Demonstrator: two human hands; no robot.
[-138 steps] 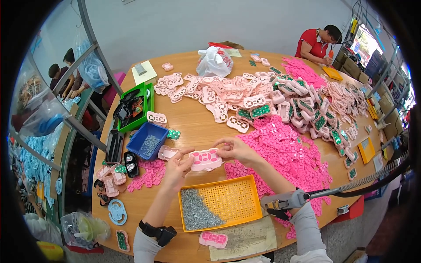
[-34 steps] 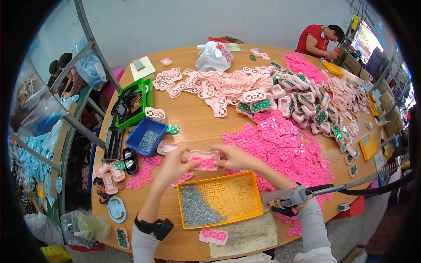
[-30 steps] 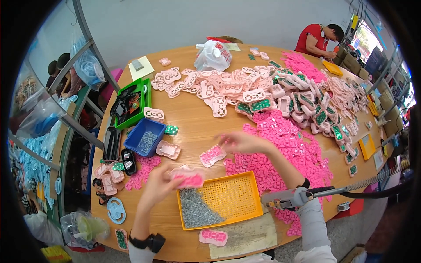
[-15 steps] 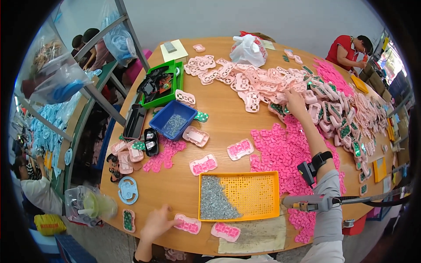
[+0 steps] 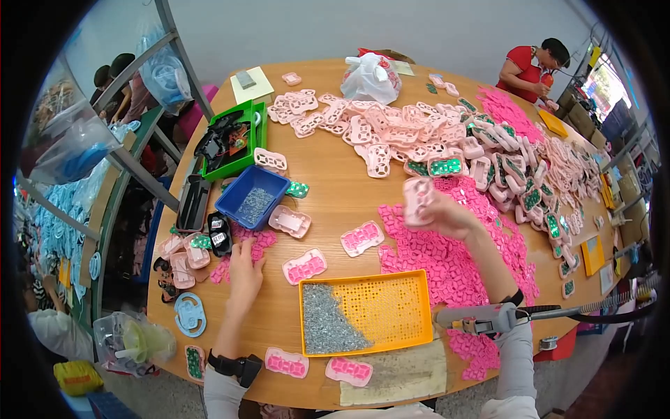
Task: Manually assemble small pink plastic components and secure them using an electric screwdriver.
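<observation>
My right hand [image 5: 447, 213] is raised over the pink heap [image 5: 447, 258] and is shut on a pale pink plastic shell [image 5: 417, 200]. My left hand [image 5: 246, 264] rests on the table with its fingers on a small pile of pink rubber pads [image 5: 257, 242], beside a black part [image 5: 219, 233]. Between my hands lie two pink shells fitted with pads [image 5: 362, 238] [image 5: 305, 266]. An orange perforated tray [image 5: 366, 311] with a heap of small grey screws [image 5: 326, 327] sits in front of me.
A blue bin [image 5: 252, 197] of screws and a green tray [image 5: 234, 139] stand at the left. Several pink shells and green circuit boards [image 5: 447, 166] cover the far table. A white plastic bag [image 5: 370, 78] sits at the back. A person in red [image 5: 527, 68] works at the far right. An electric screwdriver [image 5: 488, 320] lies by my right arm.
My right hand has come back from the far pile with a pale pink shell. My left hand has moved from the table's near edge up to the pink pads at the left.
</observation>
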